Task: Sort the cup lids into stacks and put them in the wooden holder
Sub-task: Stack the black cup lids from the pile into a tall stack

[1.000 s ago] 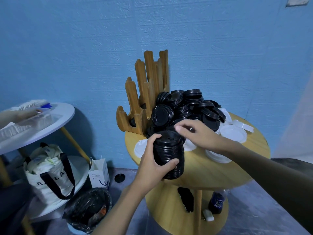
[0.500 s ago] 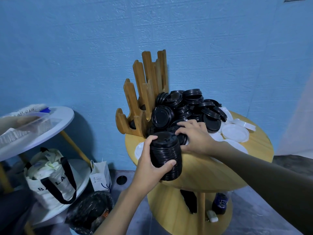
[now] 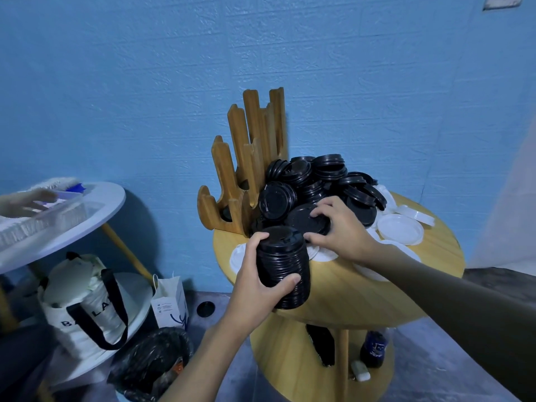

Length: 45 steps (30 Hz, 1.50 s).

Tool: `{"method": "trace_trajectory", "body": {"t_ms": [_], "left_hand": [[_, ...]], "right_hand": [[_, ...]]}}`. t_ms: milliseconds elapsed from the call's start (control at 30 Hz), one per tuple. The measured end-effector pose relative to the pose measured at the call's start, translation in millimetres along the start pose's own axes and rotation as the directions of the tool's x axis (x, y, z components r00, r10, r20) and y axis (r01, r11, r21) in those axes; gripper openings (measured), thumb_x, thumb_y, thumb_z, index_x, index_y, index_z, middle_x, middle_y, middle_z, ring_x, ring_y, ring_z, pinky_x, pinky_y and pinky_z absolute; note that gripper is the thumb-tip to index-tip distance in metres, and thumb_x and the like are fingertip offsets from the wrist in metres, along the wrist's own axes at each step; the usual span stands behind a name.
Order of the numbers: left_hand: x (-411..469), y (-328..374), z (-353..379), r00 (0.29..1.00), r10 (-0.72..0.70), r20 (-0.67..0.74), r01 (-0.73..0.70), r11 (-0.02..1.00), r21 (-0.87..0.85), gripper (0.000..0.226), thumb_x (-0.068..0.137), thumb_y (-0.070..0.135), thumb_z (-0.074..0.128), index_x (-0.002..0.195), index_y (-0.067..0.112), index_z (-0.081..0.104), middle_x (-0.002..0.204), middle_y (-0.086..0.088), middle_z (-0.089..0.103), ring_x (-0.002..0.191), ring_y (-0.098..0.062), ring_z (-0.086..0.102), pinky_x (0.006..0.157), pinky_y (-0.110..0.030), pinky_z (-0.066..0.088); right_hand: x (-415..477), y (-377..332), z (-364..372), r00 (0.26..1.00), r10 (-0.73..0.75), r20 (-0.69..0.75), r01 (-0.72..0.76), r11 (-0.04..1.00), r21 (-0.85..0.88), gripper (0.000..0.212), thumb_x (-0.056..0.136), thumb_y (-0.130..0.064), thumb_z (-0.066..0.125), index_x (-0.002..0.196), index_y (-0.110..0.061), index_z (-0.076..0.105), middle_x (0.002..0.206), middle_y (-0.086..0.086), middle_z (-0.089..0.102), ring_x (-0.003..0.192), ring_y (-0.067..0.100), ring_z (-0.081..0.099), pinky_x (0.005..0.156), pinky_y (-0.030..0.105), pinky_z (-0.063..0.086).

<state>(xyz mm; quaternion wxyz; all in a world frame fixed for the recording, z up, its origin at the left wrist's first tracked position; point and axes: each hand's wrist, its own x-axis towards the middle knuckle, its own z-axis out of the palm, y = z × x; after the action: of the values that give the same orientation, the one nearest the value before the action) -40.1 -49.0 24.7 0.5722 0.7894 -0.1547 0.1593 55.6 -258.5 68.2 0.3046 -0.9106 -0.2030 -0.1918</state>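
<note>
Left grip [image 3: 259, 285] curled tight (thumb nearest), right grip [image 3: 345, 230] extended forward, fingers bent.

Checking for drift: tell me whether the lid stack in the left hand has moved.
No. The stack in the left hand sits at the same spot in front of the holder.

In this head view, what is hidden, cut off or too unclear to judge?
Head view only:
- stack of black lids: the left hand covers part; lid count too fine.
- black lid under the right hand: fingers hide whether it is one or several.
- wooden holder: its own uprights hide most of the slots.
- bottle on the lower shelf: label too small to read.
</note>
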Motion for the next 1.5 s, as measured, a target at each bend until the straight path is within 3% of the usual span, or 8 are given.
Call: {"method": "trace_trajectory", "body": {"t_ms": [200,333,500,667,900,1033,1167,1500], "left_hand": [[0.0,0.2,2.0,1.0,-0.008,0.012,0.008,1.0,-0.019,0.078,0.08,0.021,0.083,0.133,0.051,0.033,0.121,0.035,0.05,0.12,0.001,0.054,0.098,-0.031,0.052],[2.2,-0.9,5.2,1.0,-0.011,0.016,0.012,1.0,-0.026,0.086,0.081,0.022,0.083,0.138,0.054,0.028,0.126,0.038,0.048,0.124,0.004,0.05,0.1,-0.025,0.048],[2.3,-4.5,8.6,0.997,-0.071,0.003,0.071,0.995,-0.068,0.113,0.078,0.021,0.085,0.151,0.052,0.005,0.13,0.044,0.042,0.122,0.015,0.048,0.092,-0.008,0.042],[2.8,-5.3,7.6,0.998,-0.058,0.008,0.059,0.995,-0.078,0.113,0.079,0.018,0.085,0.152,0.05,0.006,0.131,0.045,0.037,0.121,0.02,0.046,0.087,-0.001,0.041],[6.0,-7.5,6.5,0.999,0.004,0.032,-0.004,1.0,-0.009,0.09,0.08,0.022,0.084,0.14,0.058,0.028,0.134,0.035,0.044,0.127,0.001,0.05,0.1,-0.025,0.05],[5.8,-7.8,6.0,0.999,0.013,0.033,-0.014,1.0,0.018,0.082,0.078,0.024,0.084,0.136,0.05,0.032,0.127,0.031,0.049,0.122,-0.003,0.054,0.099,-0.032,0.052],[6.5,-7.5,5.0,0.999,-0.004,0.041,0.003,1.0,0.024,0.08,0.077,0.028,0.084,0.135,0.047,0.033,0.128,0.025,0.051,0.123,-0.006,0.054,0.1,-0.038,0.052],[7.4,-8.1,4.1,0.998,-0.037,0.059,0.035,0.999,0.03,0.08,0.075,0.036,0.083,0.134,0.05,0.031,0.134,0.019,0.05,0.126,-0.006,0.052,0.101,-0.039,0.052]], "right_hand": [[-9.8,-10.6,-29.1,0.991,0.085,-0.104,-0.058,0.968,0.245,0.036,0.076,-0.03,0.081,0.106,-0.018,0.066,0.121,-0.012,0.057,0.109,0.004,0.053,0.092,0.014,0.038],[-13.1,-28.5,-45.0,0.999,0.054,-0.003,-0.048,0.906,0.422,0.025,0.079,-0.032,0.078,0.103,-0.031,0.07,0.106,-0.013,0.068,0.097,0.003,0.062,0.084,0.022,0.046],[-11.5,-49.4,-35.8,0.979,-0.092,0.184,0.022,0.936,0.351,0.021,0.081,-0.033,0.076,0.102,-0.032,0.073,0.112,-0.015,0.066,0.096,-0.003,0.061,0.077,0.011,0.041],[-5.0,-58.7,-25.5,0.928,-0.126,0.352,0.039,0.969,0.244,0.029,0.085,-0.036,0.072,0.114,-0.029,0.071,0.118,-0.017,0.06,0.106,-0.006,0.056,0.089,0.015,0.044],[-11.0,-54.1,-17.4,0.935,-0.129,0.332,0.044,0.967,0.252,0.027,0.085,-0.044,0.07,0.11,-0.037,0.064,0.114,-0.015,0.056,0.098,-0.009,0.052,0.077,0.013,0.041],[1.5,-47.1,-21.6,0.967,-0.098,0.237,0.011,0.94,0.342,0.019,0.095,-0.031,0.059,0.11,-0.021,0.066,0.104,-0.008,0.067,0.09,-0.004,0.06,0.08,0.016,0.048],[37.0,-29.9,-14.5,0.991,-0.038,0.125,0.012,0.978,0.207,0.034,0.089,-0.028,0.068,0.12,-0.017,0.062,0.119,-0.006,0.062,0.112,0.007,0.056,0.098,0.027,0.044],[97.7,-25.0,28.2,0.963,-0.069,0.261,0.129,0.967,-0.218,0.065,0.073,-0.043,0.079,0.13,-0.025,0.054,0.152,-0.002,0.03,0.14,0.023,0.019,0.112,0.047,0.02]]}}
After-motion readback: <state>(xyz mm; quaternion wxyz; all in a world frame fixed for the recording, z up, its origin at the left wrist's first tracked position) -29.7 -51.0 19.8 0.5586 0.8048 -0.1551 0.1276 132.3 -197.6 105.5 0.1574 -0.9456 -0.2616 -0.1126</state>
